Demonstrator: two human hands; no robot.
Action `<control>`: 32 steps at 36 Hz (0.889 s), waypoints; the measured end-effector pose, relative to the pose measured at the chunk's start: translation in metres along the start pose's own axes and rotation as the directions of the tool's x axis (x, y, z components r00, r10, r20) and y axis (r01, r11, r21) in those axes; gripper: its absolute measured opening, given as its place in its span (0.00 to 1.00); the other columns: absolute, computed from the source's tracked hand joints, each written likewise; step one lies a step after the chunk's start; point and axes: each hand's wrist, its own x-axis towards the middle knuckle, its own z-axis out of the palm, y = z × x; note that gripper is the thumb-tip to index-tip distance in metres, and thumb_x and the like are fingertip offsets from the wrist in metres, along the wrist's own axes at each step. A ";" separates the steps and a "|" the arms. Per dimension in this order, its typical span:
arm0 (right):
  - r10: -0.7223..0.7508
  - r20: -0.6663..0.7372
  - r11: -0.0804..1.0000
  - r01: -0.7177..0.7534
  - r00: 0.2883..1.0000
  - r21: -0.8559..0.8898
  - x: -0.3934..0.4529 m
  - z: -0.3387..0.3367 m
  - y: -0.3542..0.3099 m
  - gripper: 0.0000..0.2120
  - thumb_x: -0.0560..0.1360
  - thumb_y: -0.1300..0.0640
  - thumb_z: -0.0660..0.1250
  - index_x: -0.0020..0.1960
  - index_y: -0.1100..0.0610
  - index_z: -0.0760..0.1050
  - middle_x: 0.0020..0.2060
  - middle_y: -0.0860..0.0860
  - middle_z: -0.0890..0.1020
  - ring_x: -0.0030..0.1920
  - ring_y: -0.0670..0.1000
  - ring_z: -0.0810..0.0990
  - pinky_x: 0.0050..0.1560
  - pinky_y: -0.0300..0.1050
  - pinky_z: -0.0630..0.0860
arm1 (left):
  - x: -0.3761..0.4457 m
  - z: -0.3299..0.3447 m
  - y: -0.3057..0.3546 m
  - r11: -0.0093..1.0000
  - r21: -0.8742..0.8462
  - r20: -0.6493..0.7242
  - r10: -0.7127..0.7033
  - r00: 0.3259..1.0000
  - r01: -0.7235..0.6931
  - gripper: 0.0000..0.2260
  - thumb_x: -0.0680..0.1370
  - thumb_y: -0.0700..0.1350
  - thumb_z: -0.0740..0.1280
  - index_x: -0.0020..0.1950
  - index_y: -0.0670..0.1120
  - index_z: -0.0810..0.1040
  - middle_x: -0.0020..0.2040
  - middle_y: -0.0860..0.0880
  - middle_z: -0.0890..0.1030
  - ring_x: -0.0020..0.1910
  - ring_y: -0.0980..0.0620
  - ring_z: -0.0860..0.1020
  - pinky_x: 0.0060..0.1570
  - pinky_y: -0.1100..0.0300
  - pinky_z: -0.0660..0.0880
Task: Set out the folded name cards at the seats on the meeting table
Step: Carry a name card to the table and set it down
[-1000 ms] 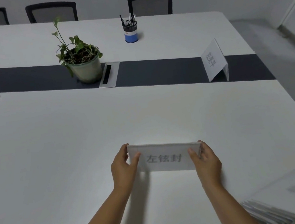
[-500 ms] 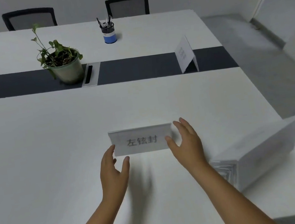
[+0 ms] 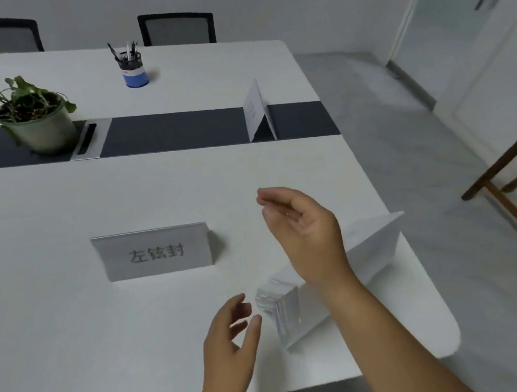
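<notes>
Name card (image 3: 155, 252) with three printed characters stands upright on the white counter (image 3: 55, 340), left of centre in the frame, free of both hands. Second folded name card (image 3: 258, 111) stands on the dark strip (image 3: 175, 131) running across the counter, upper centre-right. Stack of remaining folded cards (image 3: 370, 243) lies at lower right of the frame near the counter's corner, partly hidden behind the right forearm.

Left hand (image 3: 230, 349): empty, fingers loosely spread, hovering at lower centre, just beside the near end of the stack. Right hand (image 3: 305, 232): empty, fingers curled loosely with thumb apart, raised above the counter to the right of the lettered card, gripping nothing.

Potted plant (image 3: 37, 123) sits on the dark strip at upper left. Pen holder (image 3: 133, 70) stands beyond it, upper centre.
</notes>
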 end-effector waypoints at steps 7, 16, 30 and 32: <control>-0.129 -0.145 0.942 0.075 0.981 -0.328 0.010 -0.083 0.038 0.11 0.72 0.60 0.65 0.54 0.60 0.77 0.48 0.43 0.76 0.52 0.43 0.76 0.54 0.27 0.69 | -0.004 0.024 0.022 0.997 0.025 -0.111 0.074 0.991 -0.071 0.15 0.66 0.55 0.68 0.48 0.71 0.70 0.49 0.68 0.77 0.52 0.69 0.74 0.46 0.70 0.74; -0.008 -0.202 0.907 -0.078 0.979 -0.413 0.005 -0.156 0.098 0.15 0.71 0.62 0.67 0.58 0.61 0.75 0.60 0.56 0.75 0.63 0.52 0.70 0.64 0.44 0.65 | -0.007 0.058 0.031 0.999 0.035 -0.218 -0.016 0.976 0.024 0.28 0.57 0.59 0.67 0.55 0.63 0.66 0.55 0.65 0.68 0.55 0.67 0.71 0.51 0.70 0.67; 0.373 0.197 0.923 -0.341 0.907 -0.177 0.012 -0.172 0.132 0.29 0.72 0.51 0.66 0.69 0.42 0.57 0.57 0.48 0.75 0.59 0.48 0.73 0.61 0.43 0.69 | -0.012 0.088 0.038 0.972 0.021 -0.263 -0.220 0.939 0.233 0.10 0.74 0.49 0.64 0.52 0.59 0.66 0.46 0.60 0.76 0.46 0.60 0.75 0.37 0.67 0.69; 0.355 0.244 0.934 -0.330 0.902 -0.138 0.015 -0.172 0.130 0.30 0.73 0.55 0.65 0.68 0.39 0.55 0.56 0.46 0.76 0.58 0.47 0.74 0.57 0.39 0.70 | -0.014 0.087 0.036 0.972 0.043 -0.251 -0.213 0.944 0.231 0.11 0.75 0.48 0.63 0.54 0.61 0.67 0.46 0.61 0.77 0.48 0.60 0.77 0.38 0.69 0.69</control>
